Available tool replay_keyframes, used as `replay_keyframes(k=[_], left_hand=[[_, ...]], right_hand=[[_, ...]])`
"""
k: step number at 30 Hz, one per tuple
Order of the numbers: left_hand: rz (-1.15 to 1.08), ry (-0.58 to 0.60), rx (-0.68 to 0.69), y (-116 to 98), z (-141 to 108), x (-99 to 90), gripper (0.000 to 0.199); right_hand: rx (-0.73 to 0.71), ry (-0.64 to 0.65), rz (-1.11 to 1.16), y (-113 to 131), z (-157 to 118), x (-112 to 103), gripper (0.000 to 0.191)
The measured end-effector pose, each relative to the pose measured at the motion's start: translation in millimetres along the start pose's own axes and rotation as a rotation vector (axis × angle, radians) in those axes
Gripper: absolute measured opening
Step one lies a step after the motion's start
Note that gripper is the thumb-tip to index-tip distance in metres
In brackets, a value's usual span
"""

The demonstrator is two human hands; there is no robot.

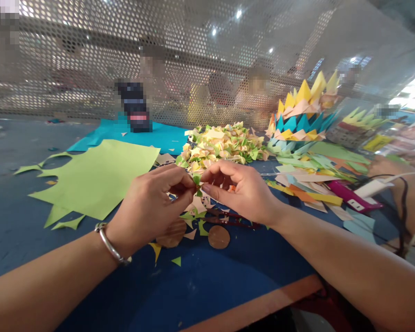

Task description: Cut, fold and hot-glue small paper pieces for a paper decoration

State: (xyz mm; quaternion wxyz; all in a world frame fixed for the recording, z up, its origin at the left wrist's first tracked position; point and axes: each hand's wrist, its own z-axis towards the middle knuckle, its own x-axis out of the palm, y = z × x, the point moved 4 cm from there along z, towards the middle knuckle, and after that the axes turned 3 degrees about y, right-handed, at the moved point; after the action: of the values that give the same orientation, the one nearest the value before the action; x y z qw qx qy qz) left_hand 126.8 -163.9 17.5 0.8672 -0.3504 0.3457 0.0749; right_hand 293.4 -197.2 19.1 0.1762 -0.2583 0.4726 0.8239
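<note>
Left hand (152,205), right hand (244,191), green scrap (197,179) (between fingertips)

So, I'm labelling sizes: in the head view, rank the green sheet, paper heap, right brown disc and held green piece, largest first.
1. Green sheet
2. Paper heap
3. Right brown disc
4. Held green piece, partly hidden by fingers

Close head-worn view, forward and down at hands (148,200)

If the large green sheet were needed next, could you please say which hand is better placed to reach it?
Probably the left hand: the large green sheet lies beside it, while the right hand is farther away. The left seems to pinch a small green piece, though.
</note>
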Motion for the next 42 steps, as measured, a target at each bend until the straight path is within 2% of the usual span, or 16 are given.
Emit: replay_keyframes(k=[10,20,28,42], left_hand=[[0.015,0.003,0.026,0.9,-1.4,1.7,0.012],[-0.093,-0.008,-0.161,13.5,3.6,1.4,0.009],[-0.182,-0.106,-0.214,20.7,3.1,0.2,0.012],[-0.282,-0.010,-0.257,18.7,4.1,8.2,0.017]], right_hand=[[0.010,0.032,0.028,-2.0,-0.1,1.7,0.007],[0.025,-0.017,0.018,-9.8,-0.2,-4.4,0.016],[0.057,0.022,0.005,-8.6,0.2,1.9,0.016],[0.019,-0.013,-0.015,-9.5,1.5,-0.3,0.010]])
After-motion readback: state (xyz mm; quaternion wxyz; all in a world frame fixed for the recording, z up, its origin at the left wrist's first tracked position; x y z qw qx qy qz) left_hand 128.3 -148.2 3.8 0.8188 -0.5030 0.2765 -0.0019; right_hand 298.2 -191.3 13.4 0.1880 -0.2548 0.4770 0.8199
